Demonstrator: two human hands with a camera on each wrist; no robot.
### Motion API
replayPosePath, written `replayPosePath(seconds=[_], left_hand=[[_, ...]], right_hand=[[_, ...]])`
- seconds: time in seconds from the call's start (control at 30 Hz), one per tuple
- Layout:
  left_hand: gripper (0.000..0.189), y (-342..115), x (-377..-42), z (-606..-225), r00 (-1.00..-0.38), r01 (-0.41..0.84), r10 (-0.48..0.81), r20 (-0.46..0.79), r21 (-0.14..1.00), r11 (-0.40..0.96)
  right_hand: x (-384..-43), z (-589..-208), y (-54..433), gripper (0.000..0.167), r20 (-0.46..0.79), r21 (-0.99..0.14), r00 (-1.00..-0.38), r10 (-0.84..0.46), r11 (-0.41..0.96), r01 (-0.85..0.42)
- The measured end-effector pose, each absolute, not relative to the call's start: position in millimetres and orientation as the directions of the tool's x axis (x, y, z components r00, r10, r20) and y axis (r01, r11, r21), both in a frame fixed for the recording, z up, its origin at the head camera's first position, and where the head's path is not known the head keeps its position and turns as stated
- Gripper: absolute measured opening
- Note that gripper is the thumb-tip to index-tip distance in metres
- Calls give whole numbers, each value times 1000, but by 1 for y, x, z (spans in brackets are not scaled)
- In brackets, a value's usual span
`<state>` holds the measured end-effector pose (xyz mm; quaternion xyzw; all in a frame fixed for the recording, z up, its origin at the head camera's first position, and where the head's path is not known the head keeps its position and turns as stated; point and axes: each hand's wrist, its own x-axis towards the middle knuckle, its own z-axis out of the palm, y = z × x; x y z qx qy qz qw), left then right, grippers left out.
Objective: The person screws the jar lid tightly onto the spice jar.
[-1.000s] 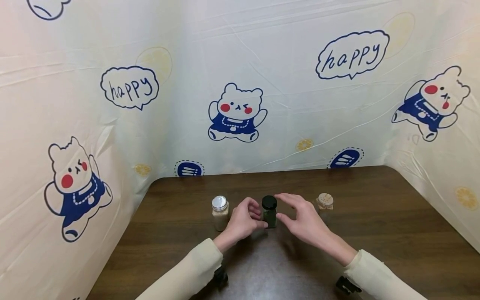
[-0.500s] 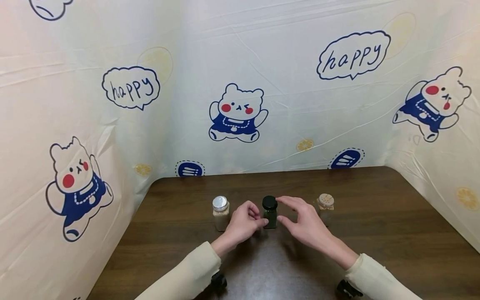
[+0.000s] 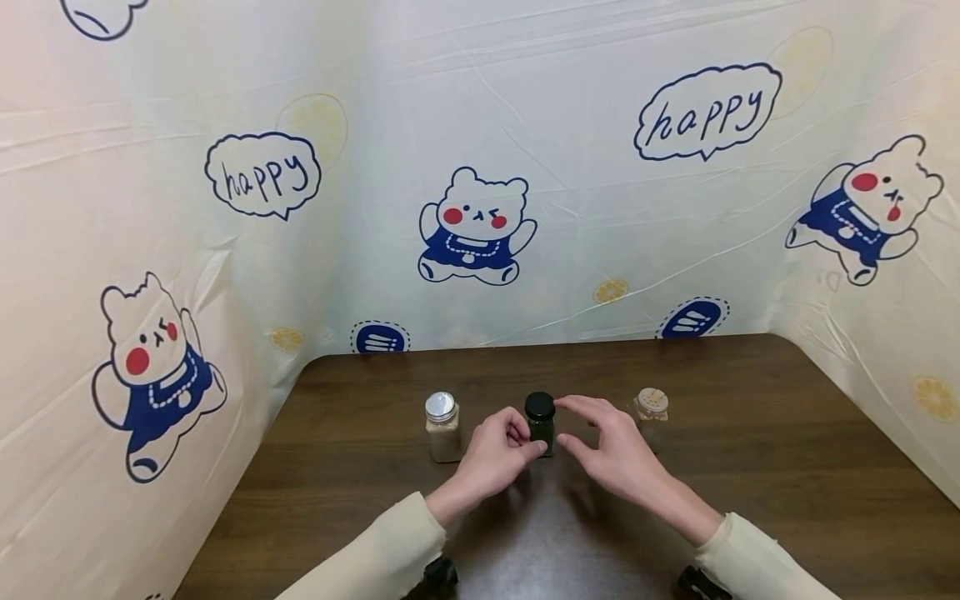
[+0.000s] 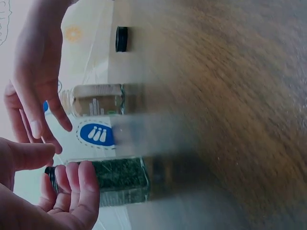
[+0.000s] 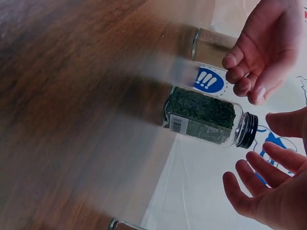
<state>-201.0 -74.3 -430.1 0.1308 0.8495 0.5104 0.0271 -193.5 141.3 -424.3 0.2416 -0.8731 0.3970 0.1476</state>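
An upright glass jar of dark green dried herb flakes [image 3: 543, 431] with a black lid [image 5: 247, 130] stands on the table between both hands. My left hand [image 3: 497, 454] is at its left side, fingers loosely bent and thumb toward the jar's front; the right wrist view shows a gap between these fingers and the glass. Across the jar, my right hand [image 3: 618, 446] is held with thumb and fingers spread apart, fingertips near the lid. In the right wrist view its fingers [image 5: 263, 168] hold nothing.
A jar of beige powder with a silver lid [image 3: 441, 408] stands left. At right is a jar with a pale perforated top [image 3: 652, 402], partly behind my right hand. A black cap [image 4: 121, 39] lies beyond it in the left wrist view. A printed curtain [image 3: 480, 100] encloses the table.
My left hand has shifted slightly right and toward me, its thumb now overlapping the jar's lower front in the head view. The right hand and all jars stay nearly still.
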Motion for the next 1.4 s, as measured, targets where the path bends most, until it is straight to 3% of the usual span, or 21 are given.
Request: replayPosePath(seconds=[0.73,1.4], left_hand=[[13,-56,-182,-417,-913,236,397,89,911,339],[15,-43,-184,-417,-890,304,434,138,889,341]], right_hand=[[-184,-428,154,47,485,-580,-825,-291,598,-553],[-177,-429,166,45,526,-552,-805,-274,610,-568]])
